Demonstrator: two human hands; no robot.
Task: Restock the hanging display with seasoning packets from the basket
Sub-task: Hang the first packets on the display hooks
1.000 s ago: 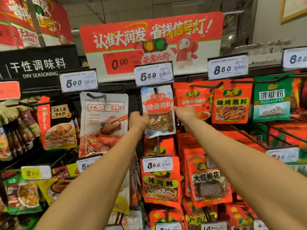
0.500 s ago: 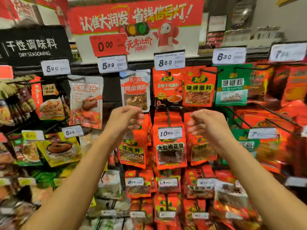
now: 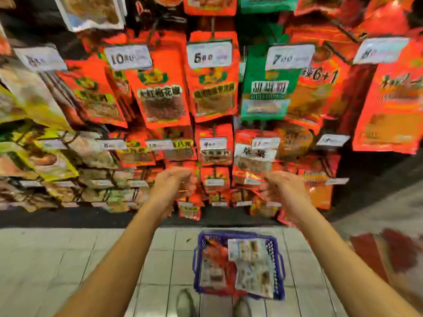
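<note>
Looking down a blurred hanging display [image 3: 210, 88] of mostly red-orange seasoning packets, white price tags [image 3: 209, 56] clipped to the peg ends. Both hands raised side by side in front of the lower rows, well apart from each other. Left hand [image 3: 170, 187] with fingers loosely curled inward, nothing visibly held. Right hand [image 3: 286, 191] likewise loosely curled and holding nothing that can be made out, though motion blur smears the fingertips. Below and nearer, on the pale tiled floor [image 3: 68, 259], a blue plastic basket [image 3: 278, 266] standing between the two forearms, slightly right of centre. Inside the basket, seasoning packets [image 3: 250, 268] lying flat: a red one on the left, pale printed ones on the right. Just near of the basket, two shoe tips [image 3: 185, 303]. Among the hanging rows, one green packet [image 3: 265, 94] right of centre; yellow and beige packs [image 3: 34, 143] off to the left. Red shape on the floor at far right, too blurred to identify.
</note>
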